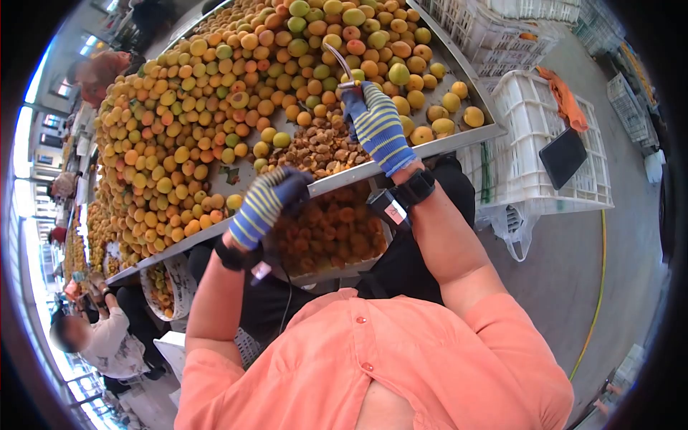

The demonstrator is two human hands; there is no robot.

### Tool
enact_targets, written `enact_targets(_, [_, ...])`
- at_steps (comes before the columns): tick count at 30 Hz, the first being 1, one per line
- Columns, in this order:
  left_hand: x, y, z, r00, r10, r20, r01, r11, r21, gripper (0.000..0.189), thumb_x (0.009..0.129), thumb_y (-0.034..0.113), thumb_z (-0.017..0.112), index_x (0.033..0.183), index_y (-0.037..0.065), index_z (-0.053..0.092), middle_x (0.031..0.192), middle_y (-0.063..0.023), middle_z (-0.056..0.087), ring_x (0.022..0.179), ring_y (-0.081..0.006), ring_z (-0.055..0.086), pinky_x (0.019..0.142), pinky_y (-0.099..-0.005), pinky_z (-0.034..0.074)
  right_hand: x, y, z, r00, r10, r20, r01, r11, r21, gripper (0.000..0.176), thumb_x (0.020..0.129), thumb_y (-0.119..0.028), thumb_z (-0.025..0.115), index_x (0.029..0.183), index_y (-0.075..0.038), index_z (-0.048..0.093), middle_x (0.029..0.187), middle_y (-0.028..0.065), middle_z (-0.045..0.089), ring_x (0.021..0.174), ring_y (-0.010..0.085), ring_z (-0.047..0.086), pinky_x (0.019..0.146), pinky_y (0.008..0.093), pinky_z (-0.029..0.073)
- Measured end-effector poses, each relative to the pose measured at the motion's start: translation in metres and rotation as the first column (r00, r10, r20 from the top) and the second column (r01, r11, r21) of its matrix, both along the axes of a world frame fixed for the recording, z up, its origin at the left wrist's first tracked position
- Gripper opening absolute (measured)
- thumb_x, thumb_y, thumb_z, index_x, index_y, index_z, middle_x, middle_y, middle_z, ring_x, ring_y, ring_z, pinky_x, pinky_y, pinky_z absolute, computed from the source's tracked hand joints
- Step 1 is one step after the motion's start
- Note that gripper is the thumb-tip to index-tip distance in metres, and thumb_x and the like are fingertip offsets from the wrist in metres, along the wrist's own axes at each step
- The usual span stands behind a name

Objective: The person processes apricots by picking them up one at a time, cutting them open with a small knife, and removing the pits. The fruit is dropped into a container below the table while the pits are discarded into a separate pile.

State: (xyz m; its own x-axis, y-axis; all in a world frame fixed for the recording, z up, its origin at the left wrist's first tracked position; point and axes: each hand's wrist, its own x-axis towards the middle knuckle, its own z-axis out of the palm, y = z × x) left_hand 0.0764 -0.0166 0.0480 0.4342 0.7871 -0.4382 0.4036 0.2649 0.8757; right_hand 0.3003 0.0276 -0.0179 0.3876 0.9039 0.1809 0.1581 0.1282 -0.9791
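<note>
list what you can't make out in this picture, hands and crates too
All in the head view:
- Left hand: whether it holds anything; its dark fingers blur together.
- Curved tool: most of its handle, covered by the right hand.
- Lower crate: its far side, hidden by the metal table.
- Co-worker: what their hands are handling, too small and blurred.

An orange cloth (562, 100) and a black panel (563, 159) lay on a white crate (517, 115), a plastic bag (519, 233) beside it. A yellow line (600, 272) crossed the floor (548, 287).
</note>
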Motion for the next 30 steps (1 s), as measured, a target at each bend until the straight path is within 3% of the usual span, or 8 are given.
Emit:
enact_targets(5, [0.017,0.103,-0.02,0.916,0.242,-0.32,0.035,0.747,0.664,0.019,0.085,0.015,0.064,0.097,0.002,0.064,0.085,-0.0115,0.068,0.074,-0.0238,0.064,0.069,-0.0312,0.049,-0.002,-0.003,0.004,0.996,-0.046,0.082,0.048,0.999,-0.022,0.027,0.09,-0.03,0.059,0.088,-0.003,0.061,0.069,0.0174,0.063,0.064,0.0343,0.062,0.055,0.0402,0.046])
enact_targets(7, [0.019,0.132,-0.035,0.884,0.173,-0.435,0.21,0.684,0.698,0.028,0.086,0.023,0.065,0.103,0.002,0.062,0.095,-0.0164,0.067,0.085,-0.0245,0.064,0.075,-0.033,0.049,-0.002,-0.005,0.005,0.976,-0.095,0.196,0.089,0.995,0.039,0.027,0.089,-0.03,0.06,0.087,-0.003,0.061,0.069,0.0192,0.063,0.065,0.0377,0.062,0.054,0.0424,0.046])
enact_targets(10, [0.04,0.154,-0.039,0.558,0.207,-0.804,0.343,0.824,0.451,0.051,0.083,0.046,0.062,0.102,-0.001,0.061,0.101,-0.0215,0.064,0.095,-0.0354,0.061,0.083,-0.0402,0.047,0.0,-0.004,0.003,0.978,-0.102,0.184,0.09,0.993,0.073,0.026,0.089,-0.029,0.06,0.087,-0.003,0.06,0.067,0.02,0.062,0.065,0.0386,0.061,0.053,0.0434,0.046])
enact_targets(16, [0.041,0.181,-0.076,0.603,0.203,-0.771,0.246,0.872,0.423,0.049,0.081,0.043,0.066,0.104,-0.001,0.062,0.098,-0.0172,0.067,0.092,-0.0309,0.064,0.079,-0.0392,0.05,-0.002,-0.005,0.014,0.944,-0.123,0.305,0.108,0.992,0.066,0.027,0.09,-0.03,0.058,0.088,-0.003,0.06,0.069,0.0209,0.062,0.066,0.0387,0.061,0.055,0.044,0.046])
enact_targets(20, [0.033,0.167,-0.079,0.945,0.328,-0.009,-0.316,0.917,0.246,0.031,0.079,0.022,0.071,0.099,0.0,0.06,0.085,-0.0102,0.064,0.078,-0.0171,0.062,0.067,-0.029,0.052,-0.006,-0.004,0.013,0.969,-0.013,0.248,0.012,1.0,0.004,0.03,0.091,-0.031,0.056,0.088,-0.002,0.06,0.071,0.0219,0.062,0.068,0.0397,0.06,0.056,0.0454,0.045])
enact_targets(23, [0.033,0.121,-0.048,0.585,0.498,0.64,-0.329,0.867,-0.375,0.028,0.085,0.014,0.063,0.109,0.002,0.056,0.094,-0.0131,0.063,0.078,-0.0201,0.063,0.067,-0.0277,0.054,-0.016,-0.002,0.0,0.982,0.076,0.172,-0.077,0.997,-0.002,0.032,0.093,-0.031,0.053,0.089,0.0,0.06,0.07,0.023,0.061,0.067,0.0404,0.059,0.056,0.0455,0.045])
enact_targets(26, [0.023,0.097,-0.053,0.402,0.563,0.722,-0.181,0.822,-0.54,0.033,0.088,0.015,0.058,0.118,0.002,0.054,0.1,-0.0176,0.061,0.084,-0.0237,0.062,0.067,-0.0297,0.055,-0.023,-0.008,0.007,0.977,0.203,0.056,-0.202,0.979,-0.035,0.034,0.093,-0.031,0.053,0.093,0.002,0.061,0.073,0.0239,0.061,0.072,0.0403,0.06,0.06,0.0421,0.046])
enact_targets(30, [0.018,0.072,-0.062,0.426,0.466,0.776,-0.101,0.876,-0.471,0.036,0.091,0.028,0.055,0.119,0.004,0.054,0.1,-0.0114,0.062,0.076,-0.0172,0.057,0.06,-0.0261,0.049,-0.031,-0.014,0.001,0.97,0.242,0.035,-0.241,0.97,-0.017,0.032,0.092,-0.028,0.054,0.096,0.003,0.061,0.076,0.0238,0.062,0.075,0.0392,0.062,0.063,0.0403,0.047])
